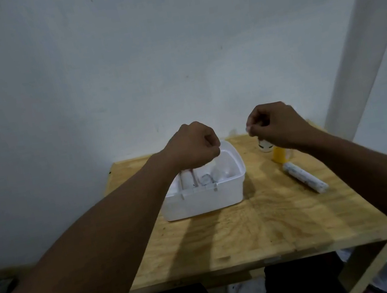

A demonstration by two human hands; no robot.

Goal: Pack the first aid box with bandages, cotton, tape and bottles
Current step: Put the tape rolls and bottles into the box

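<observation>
While both of my arms reach out over the pale plywood table (pixel 267 231), my left hand (pixel 195 146) hovers above the far rim of the open white plastic first aid box (pixel 205 202). Its fingers are curled into a tight fist with nothing showing in it. My right hand (pixel 277 126) is raised to the right of the box, apart from the left, fingers curled and thumb meeting the forefinger. A pale speck sits at the tips, and I cannot tell whether that is something pinched or only my nails.

The box stands on the back left part of the table. Inside it lie a white roll with reddish print (pixel 188 179) and some clear-wrapped pieces (pixel 206 179), too blurred to name. Right of the box, below my right wrist, a small white pot with black marks (pixel 265 147) and a yellow bottle (pixel 279 155) stand close together. Nearer me a long white roll in speckled wrapping (pixel 305 179) lies on its side, angled. No print on any of them can be read.
</observation>
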